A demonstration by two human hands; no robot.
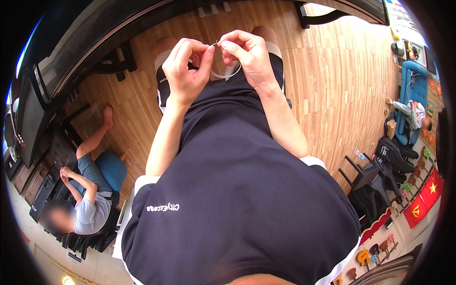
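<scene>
Above my lap, both hands are raised and pinch a thin pale string (227, 76) whose slack hangs in a loop between them. My left hand (187, 69) has its thumb and forefinger pressed together at one short stretch of it. Close beside, my right hand (249, 54) pinches the string too, with its fingertips almost touching the left ones. The string's ends are too fine to make out, and part of the loop passes behind my fingers. My dark shorts (223, 97) lie under the hands.
A black piano-like body (142, 19) with pedals (213, 8) stands in front of me. At the left, another person (92, 209) sits on a blue stool (111, 171). Far right, someone sits on a blue sofa (412, 83); black chairs (363, 171) and guitars (364, 257) are nearer.
</scene>
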